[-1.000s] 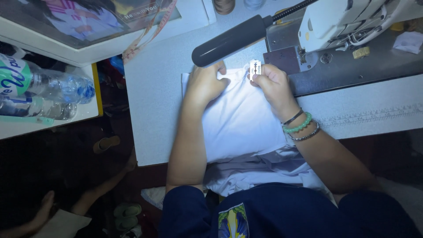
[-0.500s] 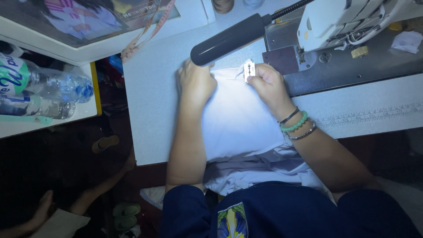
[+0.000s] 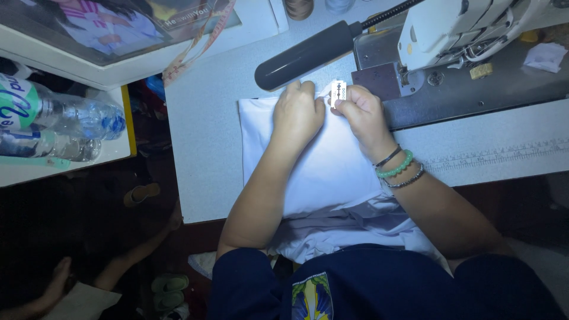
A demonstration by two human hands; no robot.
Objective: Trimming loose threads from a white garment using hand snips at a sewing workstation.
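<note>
Both hands on white cloth at sewing machine; right hand holds a razor blade.

Left hand (image 3: 297, 115) lies curled, fingers pressing the far edge of the white cloth (image 3: 320, 172) flat on the grey table (image 3: 201, 148). Right hand (image 3: 361, 115) pinches a small razor blade (image 3: 338, 90) between thumb and fingertips, at the cloth edge, just beside the sewing machine (image 3: 462, 35) bed and under the dark lamp (image 3: 305, 56).
</note>
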